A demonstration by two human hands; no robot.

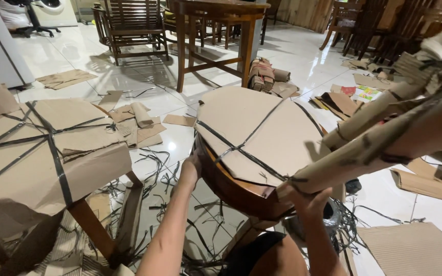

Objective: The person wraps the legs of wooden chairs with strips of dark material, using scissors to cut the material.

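A round wooden tabletop point(231, 191) is tilted up in front of me, its face covered with cardboard point(257, 130) tied down by crossing black straps point(241, 148). My left hand point(191, 168) grips its dark brown rim on the left side. My right hand point(303, 199) holds the rim lower right, where a table leg wrapped in cardboard point(384, 138) meets the top and runs up to the right.
Another cardboard-wrapped, strapped table point(37, 148) stands at the left. Cut black straps point(154, 168) and cardboard scraps point(139, 122) litter the white tiled floor. Wooden chairs point(131, 25) and a bare wooden table point(216, 30) stand behind. Flat cardboard point(415, 248) lies at lower right.
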